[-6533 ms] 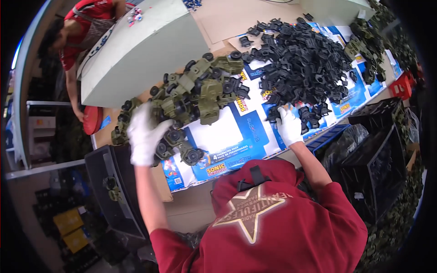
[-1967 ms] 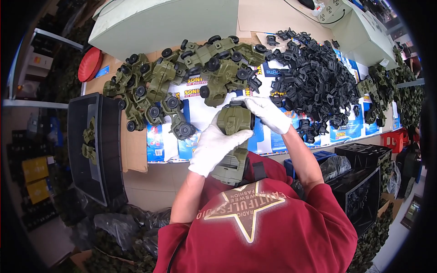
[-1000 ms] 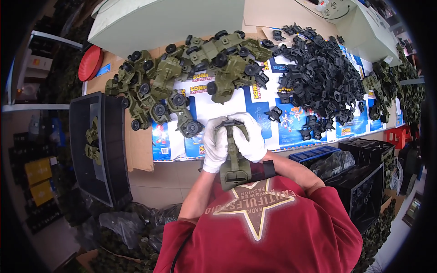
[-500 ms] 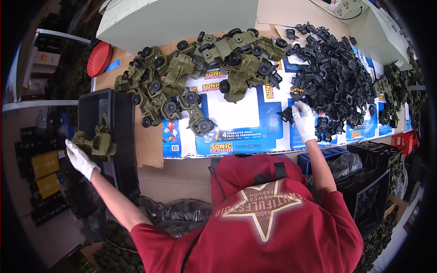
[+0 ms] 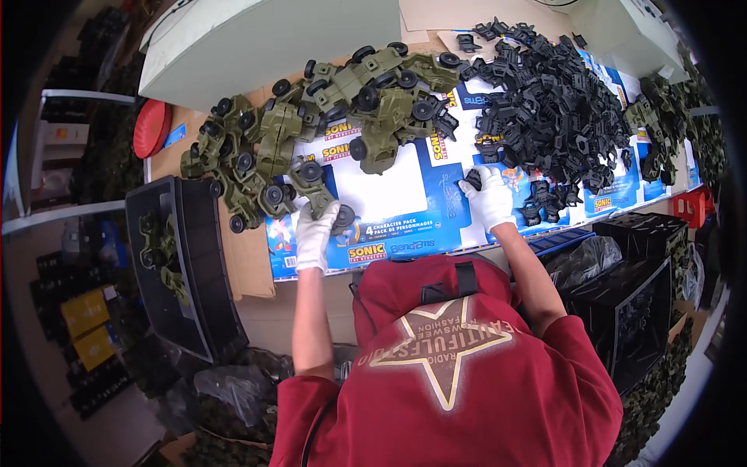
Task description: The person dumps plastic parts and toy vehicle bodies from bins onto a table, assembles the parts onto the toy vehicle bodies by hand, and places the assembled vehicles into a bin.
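My left hand [image 5: 315, 233], in a white glove, reaches to the near end of a pile of olive green toy vehicles [image 5: 311, 117]; its spread fingers touch the closest one [image 5: 315, 187] beside a black wheel [image 5: 343, 216]. My right hand [image 5: 492, 201], also gloved, pinches a small black plastic part [image 5: 471, 180] at the near edge of a big heap of black parts [image 5: 556, 109]. Both piles lie on flattened blue and white printed cardboard [image 5: 397, 202] on the table.
A black crate [image 5: 191, 288] at my left holds a few olive vehicles [image 5: 163, 249]. More black crates [image 5: 630, 303] stand at my right. A white box [image 5: 241, 39] and a red disc [image 5: 149, 128] sit at the back left, more olive toys [image 5: 657, 124] at the far right.
My left hand has swung back from the black crate, where it left an olive vehicle, to the vehicle pile. My right hand has stayed at the black parts and closed on one.
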Action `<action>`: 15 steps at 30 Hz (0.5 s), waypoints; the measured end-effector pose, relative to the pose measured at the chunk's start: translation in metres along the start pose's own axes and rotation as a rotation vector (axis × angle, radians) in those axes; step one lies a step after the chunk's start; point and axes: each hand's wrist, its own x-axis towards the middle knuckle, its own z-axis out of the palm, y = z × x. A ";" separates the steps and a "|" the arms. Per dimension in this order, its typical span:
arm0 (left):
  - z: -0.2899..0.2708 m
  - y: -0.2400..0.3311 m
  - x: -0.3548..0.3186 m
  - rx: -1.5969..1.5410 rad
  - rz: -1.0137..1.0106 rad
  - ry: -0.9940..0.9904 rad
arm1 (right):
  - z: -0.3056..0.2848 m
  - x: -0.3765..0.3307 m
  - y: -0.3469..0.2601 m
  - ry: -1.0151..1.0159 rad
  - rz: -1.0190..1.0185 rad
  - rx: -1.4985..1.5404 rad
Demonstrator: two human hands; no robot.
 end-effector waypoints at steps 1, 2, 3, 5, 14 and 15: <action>0.005 -0.003 -0.006 -0.110 -0.057 0.010 | 0.000 -0.001 -0.001 -0.051 0.026 0.089; 0.015 0.003 -0.012 0.058 -0.020 0.028 | 0.001 0.001 0.001 -0.094 0.058 0.176; 0.026 0.011 -0.023 0.224 0.017 0.049 | 0.006 0.000 0.008 -0.083 0.059 0.176; 0.059 0.039 -0.055 1.118 0.108 0.273 | 0.019 -0.003 0.027 0.027 -0.019 0.308; 0.031 0.055 -0.047 1.123 0.333 0.040 | 0.011 -0.002 0.019 0.028 -0.137 0.386; 0.021 0.053 -0.042 1.388 0.622 0.052 | 0.009 0.000 0.016 -0.030 -0.114 0.432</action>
